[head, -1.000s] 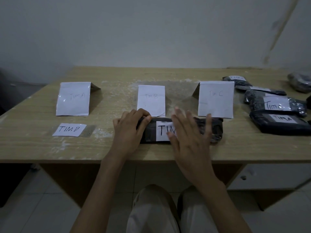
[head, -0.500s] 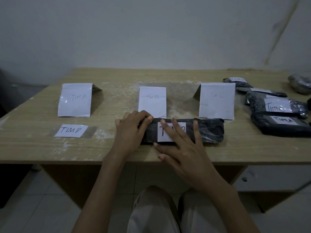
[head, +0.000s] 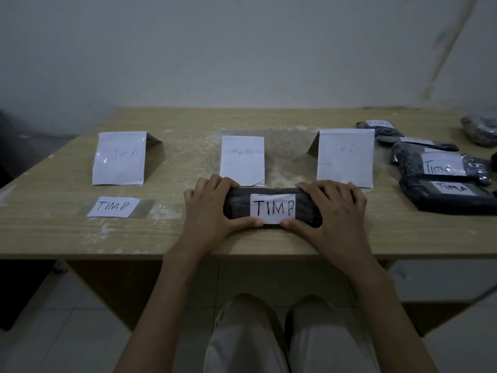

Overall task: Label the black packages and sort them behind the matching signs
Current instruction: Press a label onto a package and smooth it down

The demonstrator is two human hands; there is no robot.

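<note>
A black package lies on the wooden table near its front edge, with a white label reading TIM B on top. My left hand grips its left end and my right hand grips its right end, thumbs at the label's lower corners. Three folded paper signs stand behind: TIM A at left, TIM B in the middle, TIM C at right. A loose TIM B label lies flat at front left.
Several labelled black packages are piled at the table's right side, with another dark bundle at the far right edge. A pale wall stands behind the table. My knees show below the table's front edge.
My right hand has left the label's face and moved to the package's right end, which it now grips. The whole TIM B label is uncovered. My left hand stays on the left end.
</note>
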